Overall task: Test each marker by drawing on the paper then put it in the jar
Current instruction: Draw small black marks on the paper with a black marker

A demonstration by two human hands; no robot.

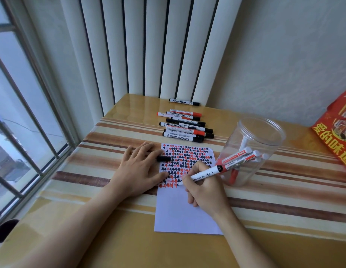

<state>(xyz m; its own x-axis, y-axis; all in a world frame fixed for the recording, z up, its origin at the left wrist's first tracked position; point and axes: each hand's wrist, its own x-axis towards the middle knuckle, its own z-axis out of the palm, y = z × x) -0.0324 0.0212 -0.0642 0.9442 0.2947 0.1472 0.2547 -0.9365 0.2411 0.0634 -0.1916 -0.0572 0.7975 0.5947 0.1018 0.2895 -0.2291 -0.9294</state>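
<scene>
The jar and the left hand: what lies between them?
In the head view, the paper and the right hand holding a marker.

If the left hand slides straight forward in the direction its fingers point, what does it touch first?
Probably the black cap lying right at the fingers of the left hand, on the edge of the paper. It may already touch them; depth is unclear.

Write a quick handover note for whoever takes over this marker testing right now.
Right hand grips a marker, tip on the paper, mid-test.
Left hand lies flat on the paper's left edge, a black cap between its fingers.
Done: several markers stand in the jar.
Left: cap this one, put it in the jar, then test the row of markers behind the paper.
</scene>
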